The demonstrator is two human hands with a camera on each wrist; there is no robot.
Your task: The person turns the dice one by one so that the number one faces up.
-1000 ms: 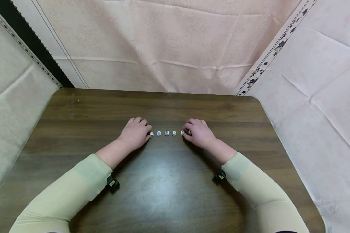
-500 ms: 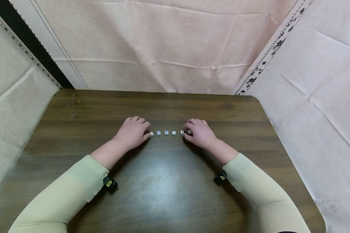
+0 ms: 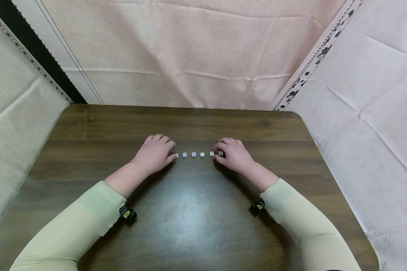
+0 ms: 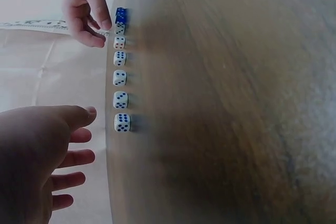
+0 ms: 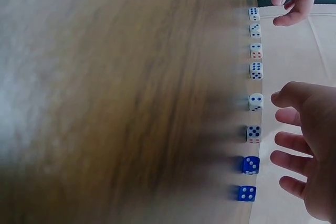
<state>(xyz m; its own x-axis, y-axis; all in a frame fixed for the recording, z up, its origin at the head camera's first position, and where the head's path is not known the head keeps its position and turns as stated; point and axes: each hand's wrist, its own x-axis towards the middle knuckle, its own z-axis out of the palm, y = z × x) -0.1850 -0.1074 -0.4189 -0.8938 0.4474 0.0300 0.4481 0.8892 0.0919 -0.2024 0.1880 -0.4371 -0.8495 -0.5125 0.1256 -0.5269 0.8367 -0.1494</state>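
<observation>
Several white dice (image 3: 193, 154) stand spaced in a straight row on the wooden table. At the row's left end, my left hand (image 3: 155, 153) hovers with relaxed fingers, its thumb near the end white die (image 4: 122, 122); the left wrist view shows a gap between them. My right hand (image 3: 235, 155) hangs over the row's right end, fingers loosely bent and apart. In the right wrist view its thumb is near a white die (image 5: 255, 102), holding nothing. Two blue dice (image 5: 251, 164) continue the row under that hand, hidden in the head view.
The brown wooden table (image 3: 190, 210) has rounded far corners. Pale patterned cloth (image 3: 203, 49) hangs behind it, with more cloth on both sides. Each wrist wears a small black camera (image 3: 127, 213).
My left hand has shifted slightly left from the row's end, its thumb still beside the end die. My right hand has barely moved, and the dice keep their places.
</observation>
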